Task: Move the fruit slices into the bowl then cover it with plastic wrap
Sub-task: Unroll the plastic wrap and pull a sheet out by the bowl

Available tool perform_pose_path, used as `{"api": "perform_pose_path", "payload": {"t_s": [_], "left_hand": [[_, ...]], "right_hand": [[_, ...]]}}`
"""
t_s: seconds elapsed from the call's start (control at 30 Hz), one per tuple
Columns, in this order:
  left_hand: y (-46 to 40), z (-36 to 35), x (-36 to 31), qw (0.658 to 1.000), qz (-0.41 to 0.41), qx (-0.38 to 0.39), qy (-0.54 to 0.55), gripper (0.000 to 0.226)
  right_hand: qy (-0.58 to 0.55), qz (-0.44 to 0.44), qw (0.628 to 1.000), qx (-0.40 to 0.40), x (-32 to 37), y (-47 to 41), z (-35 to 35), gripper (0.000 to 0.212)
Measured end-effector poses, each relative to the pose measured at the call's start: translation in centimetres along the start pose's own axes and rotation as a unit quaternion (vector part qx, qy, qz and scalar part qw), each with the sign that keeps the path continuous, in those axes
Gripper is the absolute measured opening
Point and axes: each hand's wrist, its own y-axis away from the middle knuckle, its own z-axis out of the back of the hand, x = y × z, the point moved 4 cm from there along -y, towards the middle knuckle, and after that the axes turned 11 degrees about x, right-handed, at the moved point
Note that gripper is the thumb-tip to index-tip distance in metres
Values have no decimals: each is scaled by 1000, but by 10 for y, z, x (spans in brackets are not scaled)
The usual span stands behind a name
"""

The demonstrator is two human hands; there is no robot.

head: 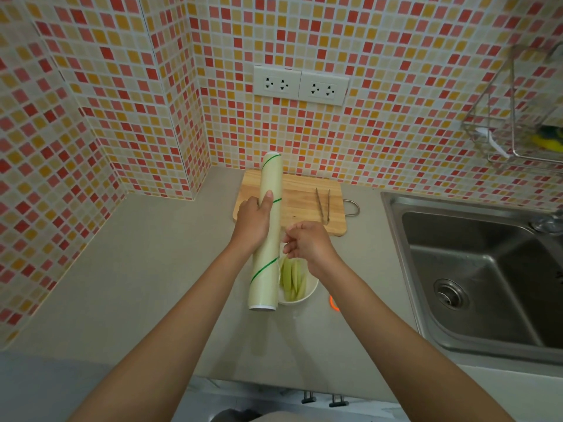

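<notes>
- Nearest to me, the long pale-green roll of plastic wrap with thin green stripes (265, 239) is being held off the grey stone worktop (137, 269), its near end hanging just beside the small round white bowl (307, 295).
- The pale yellow-green fruit slices (292, 277) are already lying in that bowl, so the moving looks done and the covering is what is starting.
- The left hand (254, 222) is wrapping round the middle of the roll, thumb lying along the top. That seems the sensible place; the roll looks light and stiff, and a mid-length hold should be keeping it balanced.
- The right hand (306, 242) is hovering over the bowl with fingers loosely bent towards the roll's side, apparently feeling for the film's loose edge. I cannot tell whether it is pinching any film yet.
- The film itself is likely thin, clingy and easily torn, so taking the free edge wide and pulling evenly is probably wise.
- Further back, slim metal tongs (323, 205) are lying on the rectangular wooden cutting board (301, 196) against the tiled wall.
</notes>
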Motion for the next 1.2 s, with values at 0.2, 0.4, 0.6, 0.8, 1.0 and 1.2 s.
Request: {"api": "perform_pose_path", "payload": {"t_s": [0.2, 0.4, 0.6, 0.8, 1.0, 1.2], "left_hand": [[-1, -2, -7, 999, -23, -17, -29, 53], [1, -4, -5, 998, -29, -10, -58, 49], [-3, -2, -4, 999, -31, -17, -13, 44], [-9, 11, 1, 998, -22, -42, 28, 44], [-16, 16, 1, 998, -10, -60, 32, 50], [-18, 13, 1, 998, -2, -61, 24, 58]], "right_hand": [[59, -38, 997, 20, -1, 2, -11, 21], [146, -62, 987, 4, 4, 0, -2, 27], [125, -27, 992, -4, 9, -1, 11, 16], [138, 39, 990, 15, -14, 21, 2, 32], [394, 160, 905, -21, -30, 46, -21, 39], [470, 203, 856, -68, -27, 46, -30, 29]]}}
